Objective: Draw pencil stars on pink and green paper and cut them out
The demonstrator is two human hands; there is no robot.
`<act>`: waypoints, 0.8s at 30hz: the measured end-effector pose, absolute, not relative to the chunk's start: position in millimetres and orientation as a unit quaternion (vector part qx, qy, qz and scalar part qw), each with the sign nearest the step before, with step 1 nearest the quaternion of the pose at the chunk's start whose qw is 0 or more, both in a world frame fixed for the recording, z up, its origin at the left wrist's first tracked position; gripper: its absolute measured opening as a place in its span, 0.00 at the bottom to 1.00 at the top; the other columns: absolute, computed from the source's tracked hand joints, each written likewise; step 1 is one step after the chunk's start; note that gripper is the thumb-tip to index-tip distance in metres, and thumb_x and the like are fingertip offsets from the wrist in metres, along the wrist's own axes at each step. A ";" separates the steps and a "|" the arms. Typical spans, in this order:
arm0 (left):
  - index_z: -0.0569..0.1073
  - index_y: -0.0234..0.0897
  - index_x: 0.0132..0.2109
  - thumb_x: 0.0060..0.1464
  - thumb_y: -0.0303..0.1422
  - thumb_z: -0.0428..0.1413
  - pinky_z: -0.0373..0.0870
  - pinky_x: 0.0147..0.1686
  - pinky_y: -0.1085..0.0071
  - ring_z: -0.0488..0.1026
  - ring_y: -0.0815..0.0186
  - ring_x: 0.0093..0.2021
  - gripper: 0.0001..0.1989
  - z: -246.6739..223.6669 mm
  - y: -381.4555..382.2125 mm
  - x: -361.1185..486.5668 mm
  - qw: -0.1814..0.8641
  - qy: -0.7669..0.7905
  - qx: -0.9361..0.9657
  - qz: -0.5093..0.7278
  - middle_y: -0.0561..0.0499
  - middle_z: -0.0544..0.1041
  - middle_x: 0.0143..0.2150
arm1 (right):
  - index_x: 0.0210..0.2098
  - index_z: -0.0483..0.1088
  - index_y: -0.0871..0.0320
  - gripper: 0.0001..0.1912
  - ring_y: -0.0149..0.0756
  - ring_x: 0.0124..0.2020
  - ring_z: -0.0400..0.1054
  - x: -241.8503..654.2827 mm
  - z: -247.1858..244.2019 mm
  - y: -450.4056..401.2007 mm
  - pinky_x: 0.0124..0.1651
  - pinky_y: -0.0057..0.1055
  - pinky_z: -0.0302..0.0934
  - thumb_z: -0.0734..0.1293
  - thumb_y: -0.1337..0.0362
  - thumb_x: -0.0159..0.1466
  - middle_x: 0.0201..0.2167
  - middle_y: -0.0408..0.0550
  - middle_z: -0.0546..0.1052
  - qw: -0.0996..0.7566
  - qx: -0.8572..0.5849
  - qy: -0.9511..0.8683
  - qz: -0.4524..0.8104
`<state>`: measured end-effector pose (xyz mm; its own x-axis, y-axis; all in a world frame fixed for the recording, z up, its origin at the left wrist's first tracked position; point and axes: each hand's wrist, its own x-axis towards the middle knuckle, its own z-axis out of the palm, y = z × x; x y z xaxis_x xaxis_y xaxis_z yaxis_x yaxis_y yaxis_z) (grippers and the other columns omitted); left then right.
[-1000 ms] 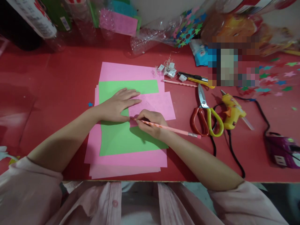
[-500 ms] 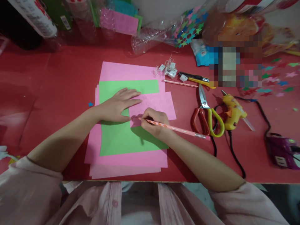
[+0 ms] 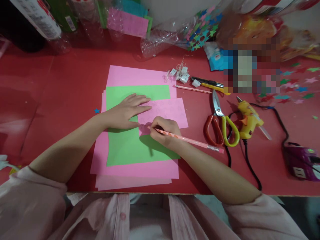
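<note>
My right hand (image 3: 166, 131) pinches a pink patterned pencil (image 3: 186, 138), its tip at the lower left part of a small pink sheet (image 3: 167, 110). Faint marks show on that sheet, too fine to read. My left hand (image 3: 128, 111) lies flat with fingers spread, its fingertips on the sheet's left edge and its palm over a green sheet (image 3: 125, 150). Beneath the green one lie larger pink sheets (image 3: 135, 171), stacked unevenly.
To the right lie scissors (image 3: 218, 116), a second pencil (image 3: 193, 89), a utility knife (image 3: 212, 83) and a yellow glue gun (image 3: 247, 118) with a black cord. White tags (image 3: 184, 76) sit behind the papers. Clear plastic bottles (image 3: 160, 41) and star cutouts (image 3: 203, 30) are at the back.
The pencil has tilted slightly, its eraser end a little lower and nearer me. My right hand has shifted very little; my left hand stays in place.
</note>
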<state>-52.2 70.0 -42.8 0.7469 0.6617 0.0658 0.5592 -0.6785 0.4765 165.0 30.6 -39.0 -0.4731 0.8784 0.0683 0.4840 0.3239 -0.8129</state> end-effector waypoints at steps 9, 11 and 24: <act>0.64 0.34 0.65 0.58 0.39 0.55 0.40 0.68 0.45 0.50 0.47 0.71 0.30 -42.6 70.2 -52.4 0.227 0.338 0.907 0.110 0.36 0.57 0.70 | 0.24 0.59 0.55 0.06 0.25 0.21 0.55 165.2 -43.4 29.3 0.27 0.25 0.49 0.60 0.72 0.54 0.19 0.37 0.65 0.261 -0.373 -0.830 0.322; 0.64 0.34 0.65 0.57 0.38 0.56 0.40 0.68 0.45 0.50 0.47 0.71 0.30 -42.6 70.1 -52.5 0.226 0.338 0.907 0.112 0.37 0.57 0.70 | 0.24 0.59 0.55 0.06 0.24 0.21 0.54 165.2 -42.8 29.4 0.27 0.24 0.49 0.59 0.73 0.53 0.19 0.37 0.65 0.264 -0.361 -0.834 0.323; 0.67 0.35 0.62 0.61 0.46 0.51 0.43 0.68 0.45 0.53 0.49 0.70 0.27 -43.0 68.5 -50.7 0.231 0.352 0.898 0.131 0.37 0.60 0.69 | 0.29 0.62 0.55 0.09 0.27 0.21 0.60 171.2 -31.5 34.4 0.25 0.26 0.54 0.60 0.60 0.65 0.20 0.38 0.69 0.317 -0.426 -0.693 0.488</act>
<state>-50.7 68.5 -43.0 0.7182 0.6919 0.0731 0.5708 -0.6461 0.5067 171.2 34.4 -31.5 -0.4362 0.8995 0.0243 0.2796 0.1611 -0.9465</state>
